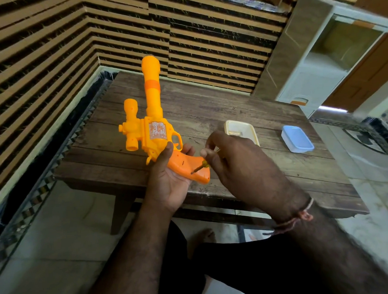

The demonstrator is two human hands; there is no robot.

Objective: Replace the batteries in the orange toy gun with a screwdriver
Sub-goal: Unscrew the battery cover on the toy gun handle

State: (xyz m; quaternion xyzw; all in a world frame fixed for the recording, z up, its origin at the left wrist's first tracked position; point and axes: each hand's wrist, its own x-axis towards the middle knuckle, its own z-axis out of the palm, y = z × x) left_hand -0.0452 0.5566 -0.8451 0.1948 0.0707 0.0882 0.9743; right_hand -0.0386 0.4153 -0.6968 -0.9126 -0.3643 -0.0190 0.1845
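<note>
Both hands over table (219, 96) near edge: gun (153, 117), screwdriver (200, 166).

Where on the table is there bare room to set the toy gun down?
Bare wood lies on the table behind the cream container and blue container, and along the left edge beneath the toy gun. Crowded: the near middle, where both hands work.

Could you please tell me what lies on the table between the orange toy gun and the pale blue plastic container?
In the head view, a cream rectangular plastic container sits between the orange toy gun and the pale blue plastic container, partly hidden by the right hand.
</note>
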